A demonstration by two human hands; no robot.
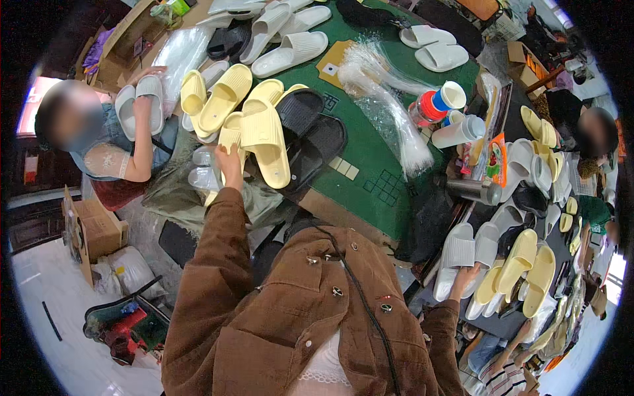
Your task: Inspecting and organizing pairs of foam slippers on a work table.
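My left hand [229, 163] is closed around the strap end of a yellow slide slipper [231, 131] in a heap at the left of the green table. Another yellow slide slipper [265, 148] leans beside it, partly over black slide slippers [316, 145]. More yellow slippers [226, 99] lie just beyond. Out to the right, my right hand [465, 280] grips the near edge of a grey slide slipper [481, 254]; its fingers are partly hidden. A second grey slipper [454, 254] lies against it, and yellow slippers [518, 263] are alongside.
Clear plastic bags [389, 99] spread over the green table [370, 191]. A white bottle [458, 132], a red-lidded jar [429, 107] and a steel flask [475, 191] stand to their right. At left, a co-worker [119, 148] holds grey slippers [140, 109]. A cardboard box [99, 228] sits on the floor.
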